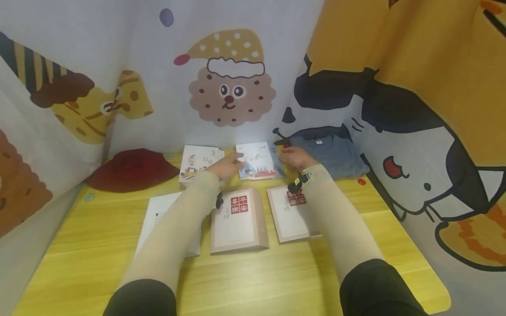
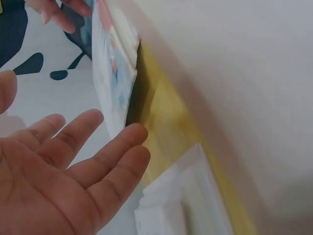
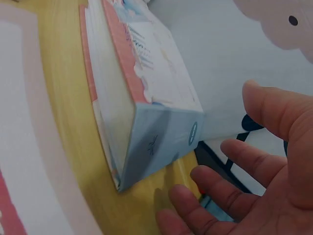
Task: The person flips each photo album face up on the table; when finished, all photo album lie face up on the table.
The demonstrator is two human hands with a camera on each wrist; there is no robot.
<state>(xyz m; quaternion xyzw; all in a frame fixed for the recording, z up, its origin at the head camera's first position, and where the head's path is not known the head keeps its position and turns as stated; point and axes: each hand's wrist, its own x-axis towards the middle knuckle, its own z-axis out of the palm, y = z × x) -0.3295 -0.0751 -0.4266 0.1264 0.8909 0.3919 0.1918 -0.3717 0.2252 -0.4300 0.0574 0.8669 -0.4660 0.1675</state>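
Note:
A thick book with a white illustrated cover (image 1: 254, 159) and a light blue spine (image 3: 159, 142) lies at the back middle of the table, between my hands. My left hand (image 1: 226, 166) is just off its left side, its fingers straight and spread in the left wrist view. On the spine side, my right hand (image 1: 295, 158) is held with its fingers loosely extended and a gap before the book. Nothing is in either palm. Beside the left hand lies another illustrated book (image 1: 193, 164), partly covered by that hand.
Nearer me lie two books with red character blocks, one in the middle (image 1: 239, 230) and one at right (image 1: 290, 221), plus a white book (image 1: 154, 215) partly under my left arm. A dark red hat (image 1: 132, 169) and a folded blue-grey shirt (image 1: 336, 153) flank the back, before a printed curtain (image 1: 158, 57).

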